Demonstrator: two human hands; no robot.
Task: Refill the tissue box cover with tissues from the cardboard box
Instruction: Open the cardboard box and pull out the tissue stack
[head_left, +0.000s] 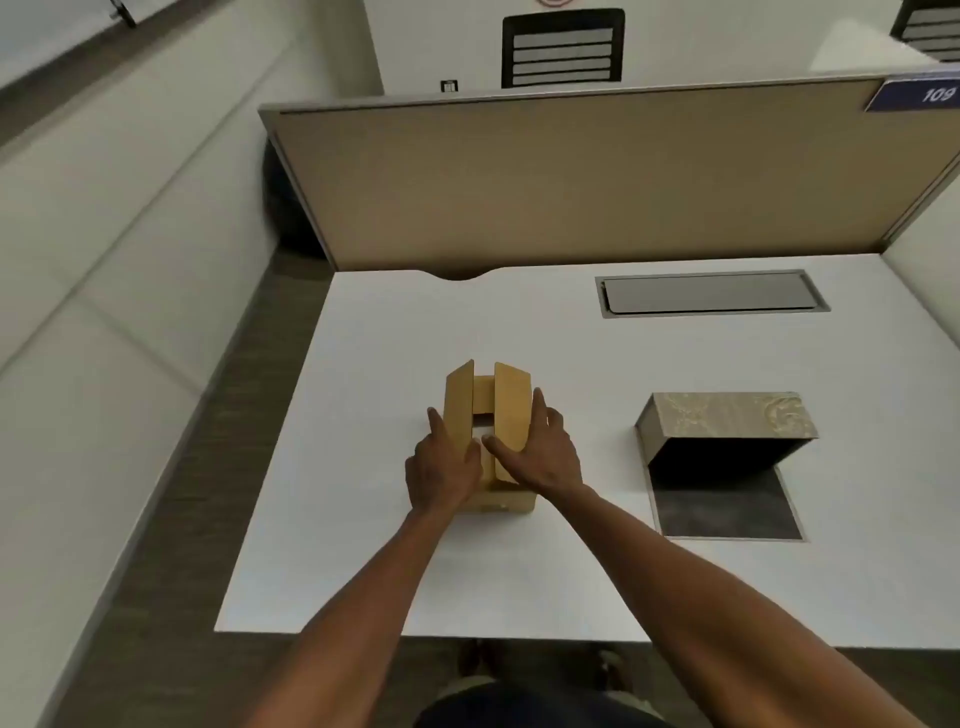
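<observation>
Hidden/unclear: near face of cardboard box (488, 441) is mostly sitting behind both hands; inside, only a small pale patch is showing thru the gap betw. flaps — cannot tell if that is tissue. Interior of tissue box cover (727, 431) is reading as plain black, contents not discernible. Frame slightly soft overall.

Hands, L to R: left hand (441, 470) is pressing flat vs. the box's left side, fingers extended upward along the left flap, grip spread, not closed round anything. Right hand (540, 452) is lying over the right flap, fingers splayed, thumb pointing in toward the centre gap; grip likewise spread, palm on cardboard. Both forearms are reaching in from bottom edge.

Box is standing mid-bench w/ its two long flaps raised nearly upright. Cover is lying on its side well apart to the right, open end facing the person, dark base panel (727, 506) resting flat in front of it.

Surface/room: white bench (363, 545), grey cable hatch (709, 293) at rear right, tan divider panel (571, 176) behind, "109" tag (917, 94) top right.
</observation>
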